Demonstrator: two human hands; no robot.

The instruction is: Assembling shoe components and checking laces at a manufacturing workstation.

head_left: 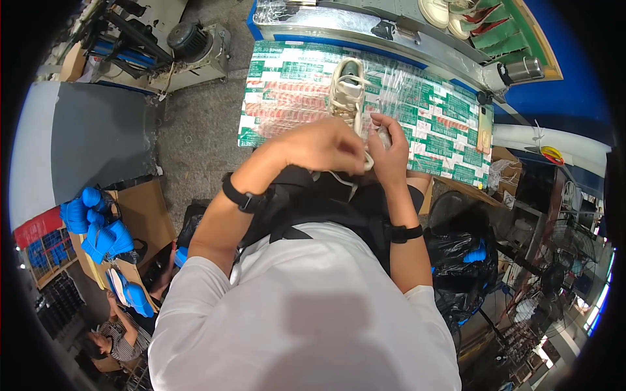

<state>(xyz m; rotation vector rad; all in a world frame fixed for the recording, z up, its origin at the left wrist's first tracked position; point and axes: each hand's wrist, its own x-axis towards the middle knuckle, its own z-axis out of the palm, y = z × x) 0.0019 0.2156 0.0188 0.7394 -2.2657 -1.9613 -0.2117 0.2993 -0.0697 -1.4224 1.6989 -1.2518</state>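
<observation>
L hand [329, 144]: fingers curled tight, pinched round a white lace [340, 174] just below the shoe's heel end; knuckles face up toward the cam, back of hand fully visible. Wrist bent inward, forearm runs down-left to a raised elbow, black wristband [240, 195] strapped on it.

R hand [388, 151]: fingers bent and closed, thumb side toward the shoe, gripping what looks like the lace end or a small grey bit; can't tell which, it's mostly hidden behind the fingers. Wrist straight-ish, forearm drops nearly vertical to the lower edge w/ a 2nd black band [405, 232] near mid-forearm.

Both hands close together, nearly touching, in front of the chest.

Shoe [347, 91]: cream/white sneaker, lying on the worktable [287, 98] just beyond the hands, toe pointing away from the person, opening up, laces loose & looped over the tongue; a strand trails down between the hands.

Table top covered w/ green-white-red printed sheet under clear plastic. Beyond it a long metal bench w/ more pale shoes [450, 16] on a green rack, top right. Phone [484, 129] lies at the table's R edge. Blue shoe lasts [98, 228] stacked on a cardboard box, far left. Another person [111, 335] sits lower left, well apart.
</observation>
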